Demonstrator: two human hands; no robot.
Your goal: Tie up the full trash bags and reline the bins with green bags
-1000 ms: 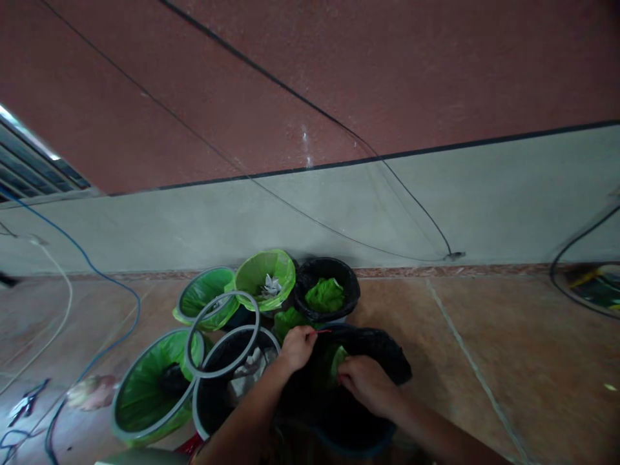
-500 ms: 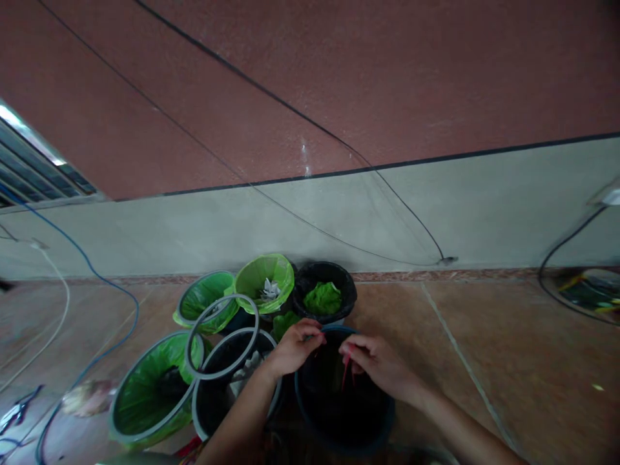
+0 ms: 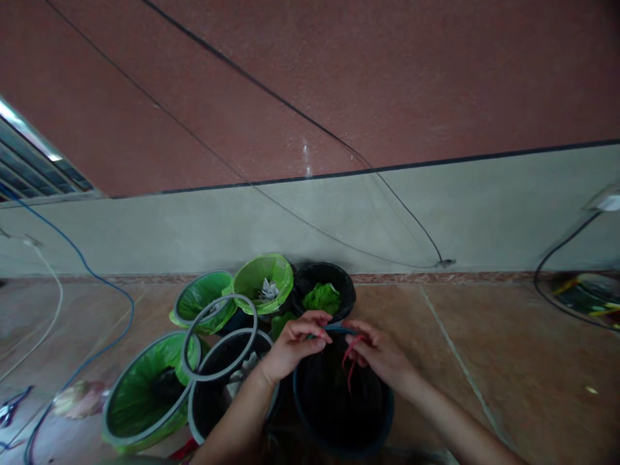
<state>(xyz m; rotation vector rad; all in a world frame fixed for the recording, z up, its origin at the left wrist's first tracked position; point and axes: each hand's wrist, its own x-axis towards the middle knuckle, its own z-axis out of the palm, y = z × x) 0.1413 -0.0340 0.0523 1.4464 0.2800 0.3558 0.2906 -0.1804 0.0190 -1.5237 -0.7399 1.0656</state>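
My right hand [image 3: 380,352] pinches a thin red strip [image 3: 349,368], perhaps ribbon or plastic, whose loose ends dangle over a dark bin. Across from it, my left hand [image 3: 298,345] is held with its thumb and fingers slightly apart; I see nothing in it. Both hands are over the far rim of the dark bin [image 3: 294,394], which has a bluish edge. Its inside is too dark to make out. Left of it stands another dark bin [image 3: 192,413] with pale crumpled stuff inside, and a loose grey ring [image 3: 185,352] leans across its top.
Green-lined bins [image 3: 121,381] stand at the left and by the wall, beside a black-lined bin [image 3: 349,284] with green plastic in it. A blue cable [image 3: 128,310] runs along the left floor. A black cable [image 3: 537,278] loops at the right.
My left fingers have loosened and spread a little. The red strip now hangs from my right hand more plainly in view, in a looser curl. The bins stay in place.
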